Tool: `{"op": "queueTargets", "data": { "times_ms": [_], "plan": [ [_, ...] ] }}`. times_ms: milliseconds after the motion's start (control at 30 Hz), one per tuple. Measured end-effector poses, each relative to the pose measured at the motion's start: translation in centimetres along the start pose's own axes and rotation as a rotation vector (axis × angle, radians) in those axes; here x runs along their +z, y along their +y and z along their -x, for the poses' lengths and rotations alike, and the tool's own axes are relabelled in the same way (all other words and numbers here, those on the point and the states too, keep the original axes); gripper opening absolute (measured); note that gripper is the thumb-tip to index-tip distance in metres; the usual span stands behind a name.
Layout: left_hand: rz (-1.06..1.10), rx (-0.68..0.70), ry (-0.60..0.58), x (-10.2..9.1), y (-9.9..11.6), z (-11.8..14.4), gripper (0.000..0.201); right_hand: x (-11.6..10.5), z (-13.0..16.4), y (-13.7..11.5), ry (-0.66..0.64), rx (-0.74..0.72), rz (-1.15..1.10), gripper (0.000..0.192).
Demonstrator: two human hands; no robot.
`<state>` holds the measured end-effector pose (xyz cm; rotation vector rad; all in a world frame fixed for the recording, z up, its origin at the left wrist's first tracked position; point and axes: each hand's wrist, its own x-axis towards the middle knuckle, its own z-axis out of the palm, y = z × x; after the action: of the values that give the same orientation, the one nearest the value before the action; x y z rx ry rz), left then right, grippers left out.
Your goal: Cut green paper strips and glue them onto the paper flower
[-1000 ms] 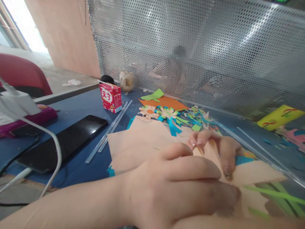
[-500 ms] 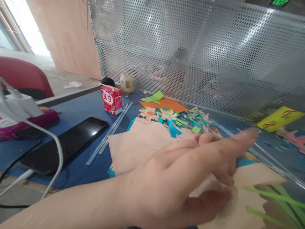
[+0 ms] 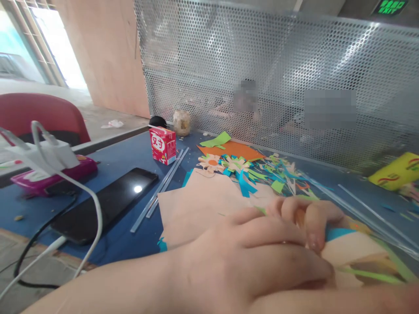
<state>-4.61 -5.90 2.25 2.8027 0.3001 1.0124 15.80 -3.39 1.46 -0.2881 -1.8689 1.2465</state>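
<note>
My left hand point(image 3: 278, 257) reaches in from the lower left with its fingers bent and closed over cut paper. What the fingers pinch is hidden. Skin along the bottom right edge seems to be part of my right hand point(image 3: 382, 298), its fingers out of sight. Cream cut paper point(image 3: 353, 248) with a blue piece point(image 3: 340, 234) and a green strip point(image 3: 376, 275) lies just right of the left fingers. To the left of the hand, a larger cream paper sheet point(image 3: 199, 200) rests on the blue table. Beyond it lie a cream paper flower with an orange centre point(image 3: 212, 163) and a cream-green one point(image 3: 236, 163).
Loose paper scraps point(image 3: 288, 172) and an orange sheet point(image 3: 242, 150) lie before a perforated metal screen point(image 3: 209, 52). Clear strips point(image 3: 163, 187), a phone point(image 3: 108, 205), a red drink carton point(image 3: 163, 146), a jar point(image 3: 181, 123), and a purple power strip point(image 3: 81, 168) with cables are at left. A yellow packet point(image 3: 397, 171) lies at right.
My left hand's outstretched index finger has bent, and the fingers have closed down on the paper. More skin shows at the bottom right. The view has shifted slightly.
</note>
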Motion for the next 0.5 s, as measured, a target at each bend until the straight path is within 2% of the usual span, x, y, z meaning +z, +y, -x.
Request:
{"op": "queueTargets", "data": {
  "times_ms": [67,133,200,233,367,500],
  "plan": [
    [0.006,0.1,0.157,-0.4,0.0,0.2,0.023,0.4,0.1,-0.1,0.068,0.04,-0.028,0.008],
    [0.026,0.132,0.263,-0.3,0.4,0.4,0.024,0.7,0.2,-0.2,0.077,0.035,-0.027,0.007],
    [-0.003,-0.057,0.325,-0.2,1.0,0.5,0.031,0.7,0.4,-0.1,0.068,0.037,-0.024,0.007],
    [0.003,-0.051,0.361,-0.1,1.2,0.6,0.035,0.7,0.4,-0.1,0.075,0.051,-0.023,0.007],
    [0.003,0.045,0.274,-0.3,1.2,0.5,0.032,0.8,0.3,0.0,0.138,0.086,-0.018,0.006],
    [0.026,0.062,0.287,-0.4,0.9,0.5,0.032,1.4,0.6,-0.2,0.201,0.076,-0.005,0.006]
  ]
}}
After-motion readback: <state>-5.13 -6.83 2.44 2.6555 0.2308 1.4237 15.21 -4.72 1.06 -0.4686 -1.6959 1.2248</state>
